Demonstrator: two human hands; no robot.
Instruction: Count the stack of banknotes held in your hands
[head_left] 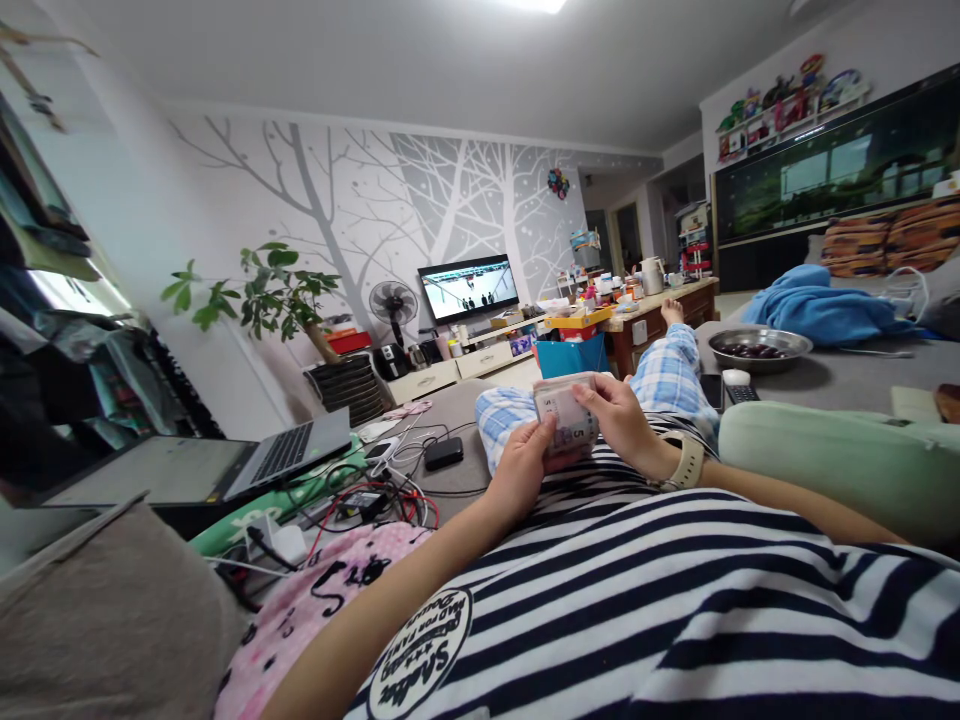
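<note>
Several pale banknotes (562, 408), stacked, purple-tinged, printed with 5

There are two hands, one left hand (521, 465) and one right hand (619, 425), and one stack of banknotes (574, 425), its notes too tightly layered to count. One wristwatch (688, 462) shows near. Left, there are one laptop (285, 450) and one potted plant (281, 290); far, one television (471, 288) and one electric fan (394, 302); right, one metal bowl (757, 366), one blue blanket (817, 308), one aquarium (832, 170).
</note>
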